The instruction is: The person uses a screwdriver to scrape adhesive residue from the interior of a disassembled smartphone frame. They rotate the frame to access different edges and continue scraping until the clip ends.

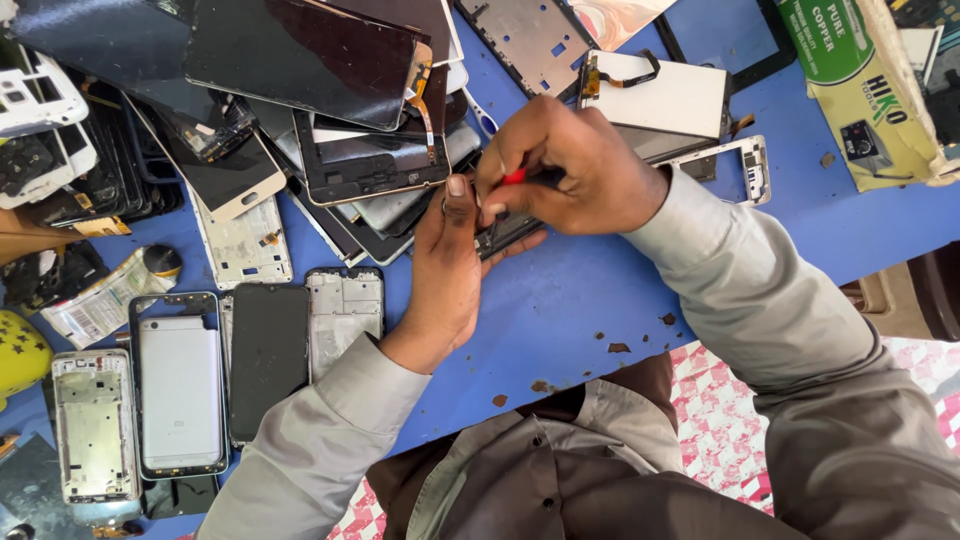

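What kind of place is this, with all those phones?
Probably a phone repair bench. The blue table is piled with loose phone screens and bare phone frames, and the right hand works a small red-handled tool on a phone part steadied by the left hand.

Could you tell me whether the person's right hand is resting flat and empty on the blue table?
No, the right hand is curled around a red-handled tool, working on the dark phone that the left hand steadies.
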